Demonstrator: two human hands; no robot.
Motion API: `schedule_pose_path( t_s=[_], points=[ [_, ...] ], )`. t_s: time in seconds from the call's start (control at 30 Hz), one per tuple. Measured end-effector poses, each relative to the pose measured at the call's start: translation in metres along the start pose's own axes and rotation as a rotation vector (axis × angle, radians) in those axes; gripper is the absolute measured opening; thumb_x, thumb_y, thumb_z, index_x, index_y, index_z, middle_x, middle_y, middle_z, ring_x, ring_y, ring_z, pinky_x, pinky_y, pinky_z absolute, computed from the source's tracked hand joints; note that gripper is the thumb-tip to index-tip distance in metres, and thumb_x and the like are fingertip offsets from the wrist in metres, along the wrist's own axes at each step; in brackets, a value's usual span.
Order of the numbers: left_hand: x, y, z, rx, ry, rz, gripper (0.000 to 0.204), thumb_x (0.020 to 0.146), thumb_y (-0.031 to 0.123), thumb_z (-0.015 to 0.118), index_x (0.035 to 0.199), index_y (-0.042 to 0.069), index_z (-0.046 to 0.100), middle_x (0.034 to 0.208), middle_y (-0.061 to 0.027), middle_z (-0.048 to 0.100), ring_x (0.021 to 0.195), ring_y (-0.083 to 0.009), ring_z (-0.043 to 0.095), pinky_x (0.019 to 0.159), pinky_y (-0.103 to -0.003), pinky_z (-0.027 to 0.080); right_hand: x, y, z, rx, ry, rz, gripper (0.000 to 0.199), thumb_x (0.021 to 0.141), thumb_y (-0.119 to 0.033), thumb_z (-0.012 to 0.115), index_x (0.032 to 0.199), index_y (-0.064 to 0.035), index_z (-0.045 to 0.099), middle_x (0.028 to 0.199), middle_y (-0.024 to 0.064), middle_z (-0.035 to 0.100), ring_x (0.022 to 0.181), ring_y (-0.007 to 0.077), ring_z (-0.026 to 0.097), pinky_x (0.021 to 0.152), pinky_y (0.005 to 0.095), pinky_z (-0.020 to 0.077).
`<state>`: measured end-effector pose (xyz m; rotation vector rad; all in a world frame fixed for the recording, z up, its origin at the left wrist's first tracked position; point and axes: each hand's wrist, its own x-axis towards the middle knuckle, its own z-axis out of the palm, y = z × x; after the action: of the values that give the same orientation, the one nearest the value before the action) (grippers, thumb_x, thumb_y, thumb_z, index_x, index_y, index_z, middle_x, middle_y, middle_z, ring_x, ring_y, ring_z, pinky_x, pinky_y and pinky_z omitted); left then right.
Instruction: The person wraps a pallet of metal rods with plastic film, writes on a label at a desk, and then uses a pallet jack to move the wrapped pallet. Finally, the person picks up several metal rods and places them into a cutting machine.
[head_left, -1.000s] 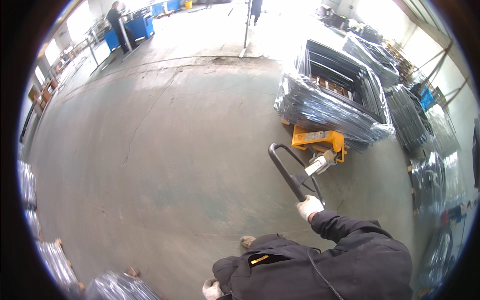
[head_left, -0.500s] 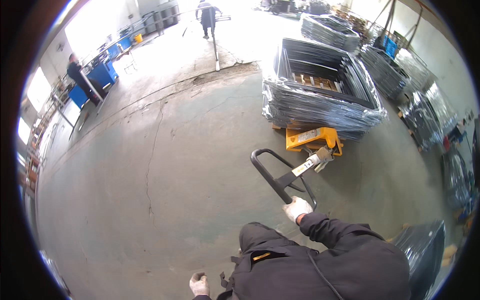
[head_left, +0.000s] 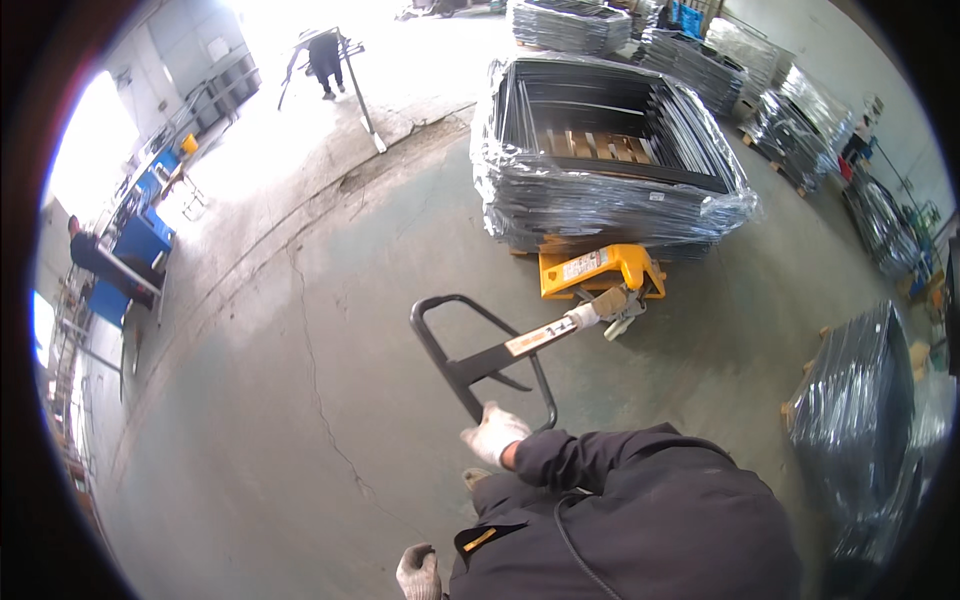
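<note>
My right hand (head_left: 495, 435), in a white work glove, is closed around the near bar of the black loop handle (head_left: 437, 350) of a pallet jack. The jack's yellow body (head_left: 630, 265) sits at the near side of a wooden pallet. Black rectangular frames, wrapped in clear film (head_left: 600, 205), are stacked on that pallet, and slats show through their open middle. Low beside my body hangs my left hand (head_left: 418, 572), also gloved, with its fingers curled and nothing visible in them; the handle is well away from it.
Several film-wrapped bundles stand along the right wall; a wrapped stack (head_left: 860, 400) is close on my right. One person (head_left: 95, 255) stands by blue equipment (head_left: 140, 235) at far left. Another person (head_left: 324, 62) is beside a metal frame at the back. A crack (head_left: 312, 370) runs along the floor.
In view, the handle and my right hand have shifted left, still joined. The loaded pallet also appears farther left, and my view has turned right. My left hand stays low, fingers curled.
</note>
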<state>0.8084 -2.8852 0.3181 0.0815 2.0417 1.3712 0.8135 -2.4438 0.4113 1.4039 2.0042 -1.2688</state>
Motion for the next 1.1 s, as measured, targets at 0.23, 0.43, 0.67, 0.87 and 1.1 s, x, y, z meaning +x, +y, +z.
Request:
schedule_pose_path(
  t_s=[0.23, 0.43, 0.67, 0.87, 1.1],
  points=[
    [0.086, 0.148, 0.008, -0.071, 0.199, -0.041, 0.029, 0.106, 0.006, 0.082, 0.132, -0.004, 0.081, 0.127, -0.0133, 0.083, 0.118, -0.0259, 0.077, 0.109, -0.040, 0.062, -0.031, -0.013, -0.061, 0.038, -0.057, -0.140, 0.059, 0.105, -0.039, 0.073, 0.149, 0.0005, 0.065, 0.134, 0.0333, 0.082, 0.131, 0.0524, 0.079, 0.114, 0.0584, 0.0616],
    [0.265, 0.376, 0.072, 0.162, 0.106, 0.539, 0.035, 0.112, 0.011, 0.077, 0.142, -0.007, 0.077, 0.133, -0.0180, 0.082, 0.124, -0.0273, 0.076, 0.113, -0.041, 0.059, -0.084, -0.025, -0.129, 0.104, 0.161, -0.339, 0.042, 0.104, -0.028, 0.071, 0.136, -0.0010, 0.066, 0.112, 0.0301, 0.085, 0.110, 0.0532, 0.083, 0.096, 0.0634, 0.0648],
    [0.290, 0.619, 0.239, 0.372, -0.324, 0.982, 0.029, 0.120, 0.014, 0.070, 0.142, -0.003, 0.077, 0.135, -0.0106, 0.080, 0.134, -0.0214, 0.071, 0.121, -0.039, 0.052, -0.201, 0.016, -0.193, 0.058, 0.656, -0.484, 0.039, 0.097, -0.032, 0.080, 0.128, -0.0091, 0.074, 0.098, 0.0163, 0.082, 0.091, 0.0415, 0.083, 0.083, 0.0566, 0.0631],
    [0.182, 0.757, 0.243, 0.671, -0.903, 0.854, 0.042, 0.118, 0.040, 0.077, 0.121, -0.001, 0.083, 0.112, -0.0148, 0.079, 0.097, -0.0199, 0.074, 0.086, -0.038, 0.059, -0.316, -0.021, -0.306, 0.064, 0.948, -0.557, 0.045, 0.086, -0.033, 0.093, 0.124, -0.0132, 0.080, 0.089, 0.0091, 0.075, 0.087, 0.0340, 0.079, 0.084, 0.0494, 0.0595],
    [0.110, 0.808, 0.263, 0.550, -0.611, 1.255, 0.077, 0.117, 0.076, 0.061, 0.121, 0.000, 0.072, 0.111, -0.0167, 0.067, 0.098, -0.0308, 0.068, 0.089, -0.042, 0.055, -0.342, 0.020, -0.438, -0.193, 1.350, -0.622, 0.046, 0.073, -0.024, 0.090, 0.116, -0.0162, 0.079, 0.089, 0.0049, 0.070, 0.080, 0.0292, 0.072, 0.078, 0.0475, 0.0558]
  ],
)
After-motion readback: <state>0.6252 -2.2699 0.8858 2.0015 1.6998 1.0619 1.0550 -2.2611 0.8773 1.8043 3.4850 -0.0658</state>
